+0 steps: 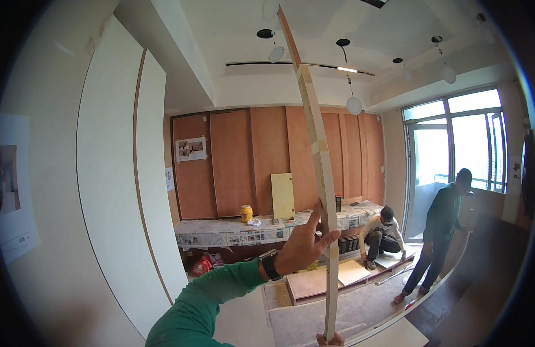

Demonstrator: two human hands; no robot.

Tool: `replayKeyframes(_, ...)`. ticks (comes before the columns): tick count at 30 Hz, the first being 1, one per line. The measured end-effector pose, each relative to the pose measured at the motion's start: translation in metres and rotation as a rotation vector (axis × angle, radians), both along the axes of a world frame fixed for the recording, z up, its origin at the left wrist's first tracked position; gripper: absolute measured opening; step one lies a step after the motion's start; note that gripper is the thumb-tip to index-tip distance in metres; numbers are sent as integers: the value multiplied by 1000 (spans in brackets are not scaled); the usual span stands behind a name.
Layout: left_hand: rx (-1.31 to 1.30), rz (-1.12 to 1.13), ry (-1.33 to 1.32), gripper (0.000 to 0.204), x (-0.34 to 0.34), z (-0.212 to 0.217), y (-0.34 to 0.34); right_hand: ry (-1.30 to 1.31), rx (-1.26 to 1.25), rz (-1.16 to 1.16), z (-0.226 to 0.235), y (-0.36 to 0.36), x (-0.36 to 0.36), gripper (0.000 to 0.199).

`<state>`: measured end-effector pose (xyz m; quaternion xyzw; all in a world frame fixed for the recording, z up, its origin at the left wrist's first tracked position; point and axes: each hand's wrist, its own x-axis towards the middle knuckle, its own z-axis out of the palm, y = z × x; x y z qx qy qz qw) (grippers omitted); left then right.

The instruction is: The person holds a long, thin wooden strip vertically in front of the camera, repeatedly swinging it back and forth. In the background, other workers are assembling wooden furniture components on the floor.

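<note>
A long, narrow pale wooden strip (322,170) stands nearly upright in front of me, bowed by the lens. Bands of tape cross it, and its upper end is reddish brown, reaching toward the ceiling. My left hand (302,246), in a green sleeve with a dark watch at the wrist, holds the strip around its middle. The thumb lies across its near side and the index finger points up along it; the other fingers are partly hidden. Low at the picture's edge, my right hand (331,340) is closed around the strip's lower part, mostly cut off from view.
Tall white panels (120,144) line the left. A covered bench (215,234) with a yellow tub (246,213) runs below brown wall panels (233,162). One person (383,234) crouches by a low wooden frame (314,287); another (444,225) stands near the window. Lamps (353,105) hang overhead.
</note>
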<state>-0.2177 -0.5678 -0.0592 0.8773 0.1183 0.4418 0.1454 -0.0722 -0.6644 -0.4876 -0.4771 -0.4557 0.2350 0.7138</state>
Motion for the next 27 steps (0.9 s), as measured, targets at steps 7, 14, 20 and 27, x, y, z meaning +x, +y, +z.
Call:
replayKeyframes(7,24,-16,-39,99,3,-5,5,-24,-44,-54,-2,5,0,29)
replayKeyframes(14,-60,-43,-86,92,13,1,17,-326,13,-228,60,-8,-4,25)
replayKeyframes(20,-58,-11,-146,87,19,11,60,-311,-30,-186,94,5,-4,27)
replayKeyframes(27,-237,-63,-148,84,20,31,92,-364,-111,-238,133,25,-9,25)
